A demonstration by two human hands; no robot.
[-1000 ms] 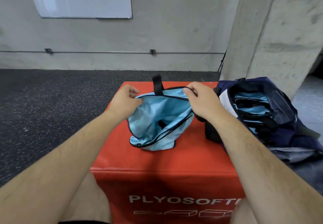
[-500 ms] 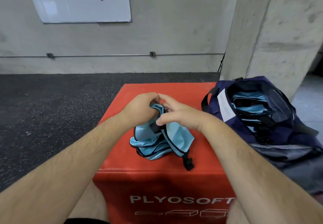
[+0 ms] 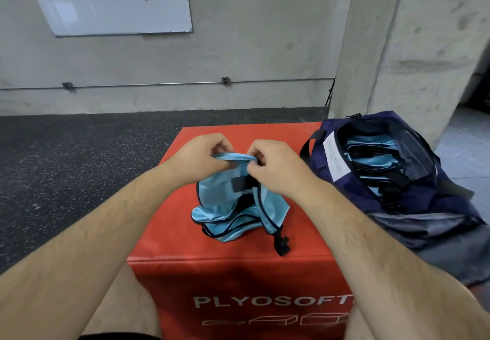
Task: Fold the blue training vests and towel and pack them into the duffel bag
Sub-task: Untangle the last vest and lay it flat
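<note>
Training vest (image 3: 238,207) pinched by its top edge on a red plyo box

A red padded plyo box (image 3: 225,262), lettered "PLYOSOFT" on its near face, stands on a dark speckled rubber floor (image 3: 66,167) before a grey concrete wall (image 3: 252,48). A whiteboard (image 3: 111,3) hangs at upper left, a thin conduit (image 3: 159,84) runs along the wall lower down, and a concrete pillar (image 3: 413,48) rises at right.

The light-blue, black-trimmed vest sits mid-box, its upper edge lifted and bunched between the left hand (image 3: 198,158) and the right hand (image 3: 278,170), held close together. The fingers (image 3: 224,145) of both are curled and pinch that edge, with the tips tucked out of sight behind the fabric.

The right forearm covers the end of the box's lettering. The print on the white label (image 3: 332,159) inside the navy duffel bag (image 3: 437,202) is too small to read, and a small dark object on the whiteboard is blurred. Grey fabric (image 3: 437,249) at the bag's near end could be a flap or a towel.

The vest's long axis runs from the hands down toward the person, and a black strap (image 3: 281,241) trails toward the box's near right corner. The bag sits at the box's right edge, mouth open upward, with folded blue vests (image 3: 371,159) inside.
</note>
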